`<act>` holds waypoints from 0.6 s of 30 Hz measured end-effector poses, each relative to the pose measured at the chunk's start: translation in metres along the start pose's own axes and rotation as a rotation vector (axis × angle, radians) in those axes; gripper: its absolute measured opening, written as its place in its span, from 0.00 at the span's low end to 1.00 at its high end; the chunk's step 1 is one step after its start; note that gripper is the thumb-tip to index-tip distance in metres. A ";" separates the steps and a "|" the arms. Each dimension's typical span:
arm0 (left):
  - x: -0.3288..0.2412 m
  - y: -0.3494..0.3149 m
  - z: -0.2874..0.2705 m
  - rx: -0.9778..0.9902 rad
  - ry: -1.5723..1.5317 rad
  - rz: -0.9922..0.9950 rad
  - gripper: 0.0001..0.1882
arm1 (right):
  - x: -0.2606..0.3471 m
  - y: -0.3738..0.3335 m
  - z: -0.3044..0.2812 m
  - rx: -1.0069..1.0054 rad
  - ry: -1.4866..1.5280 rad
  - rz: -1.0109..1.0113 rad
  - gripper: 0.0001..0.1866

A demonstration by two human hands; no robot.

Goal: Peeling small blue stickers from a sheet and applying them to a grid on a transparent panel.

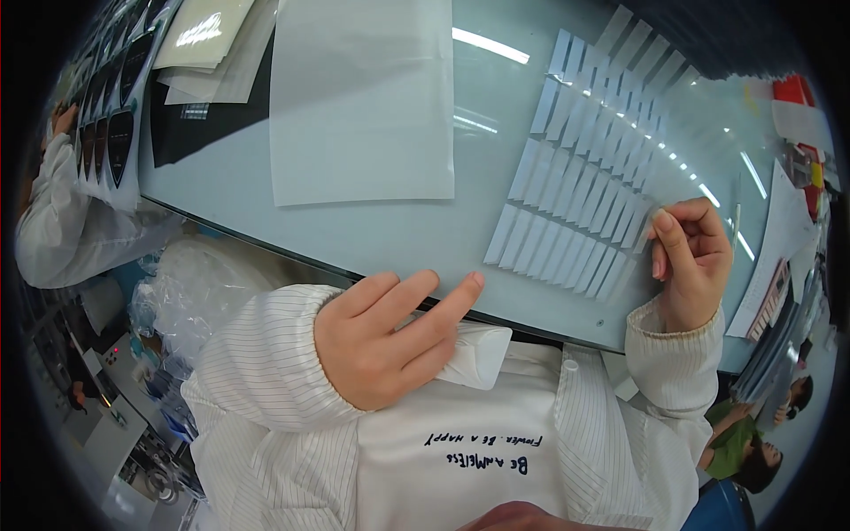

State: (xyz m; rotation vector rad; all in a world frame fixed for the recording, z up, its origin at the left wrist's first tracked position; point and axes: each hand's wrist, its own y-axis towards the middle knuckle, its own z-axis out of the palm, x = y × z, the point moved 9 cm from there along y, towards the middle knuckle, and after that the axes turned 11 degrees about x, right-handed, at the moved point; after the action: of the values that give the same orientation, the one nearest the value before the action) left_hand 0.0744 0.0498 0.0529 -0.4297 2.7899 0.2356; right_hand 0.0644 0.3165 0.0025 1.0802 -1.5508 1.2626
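Observation:
My left hand [390, 341] hovers over the near table edge, its fingers stretched out and apart. A folded piece of plain white material [480, 356] pokes out beside its thumb; whether the hand grips it is hidden. On the right, my right hand [695, 261] is closed, thumb and forefinger pinched at the right edge of a sheet of strips [567, 195]. That sheet carries several slanted rows of narrow whitish strips on what looks like clear film, and it lies on the glassy tabletop.
A large blank white sheet [363, 106] lies left of the strips. Cream and white papers [205, 40] rest on a black sheet [208, 128] farther left. Another person's white sleeve [57, 217] shows at the far left. Clear plastic bags [208, 283] hang below the table edge.

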 end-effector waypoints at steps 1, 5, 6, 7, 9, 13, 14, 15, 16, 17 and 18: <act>0.002 0.000 0.000 -0.008 -0.003 -0.023 0.06 | 0.000 0.000 0.001 0.005 0.002 0.005 0.05; 0.003 0.000 -0.001 0.009 0.016 -0.007 0.06 | 0.001 0.001 0.003 -0.009 -0.012 0.028 0.05; 0.004 0.001 -0.001 0.023 0.008 -0.014 0.06 | 0.002 0.001 0.003 -0.008 -0.021 0.028 0.05; 0.005 0.002 0.000 0.037 0.001 -0.021 0.06 | 0.002 0.001 0.004 -0.011 -0.021 0.032 0.05; 0.004 0.002 0.000 0.036 0.006 -0.016 0.06 | 0.003 0.001 0.005 -0.008 -0.041 0.017 0.05; 0.004 0.002 0.000 0.038 0.005 -0.011 0.06 | 0.003 0.000 0.004 -0.005 -0.037 0.017 0.04; 0.004 0.002 0.000 0.039 0.002 -0.012 0.06 | 0.002 0.000 0.003 -0.006 -0.020 0.023 0.04; 0.004 0.002 0.000 0.040 0.005 -0.013 0.06 | 0.002 0.000 0.002 -0.007 -0.004 0.029 0.04; 0.004 0.002 0.000 0.040 0.008 -0.013 0.06 | 0.003 0.000 0.002 -0.008 -0.003 0.032 0.04; 0.004 0.002 0.000 0.041 0.006 -0.013 0.06 | 0.003 0.000 0.003 -0.007 -0.003 0.030 0.04; 0.004 0.002 0.001 0.041 0.005 -0.015 0.06 | 0.003 0.000 0.003 -0.008 -0.003 0.028 0.04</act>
State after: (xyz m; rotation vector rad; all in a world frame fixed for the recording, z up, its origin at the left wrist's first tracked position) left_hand 0.0705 0.0505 0.0513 -0.4419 2.7896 0.1744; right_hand 0.0635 0.3135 0.0052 1.0587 -1.5766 1.2730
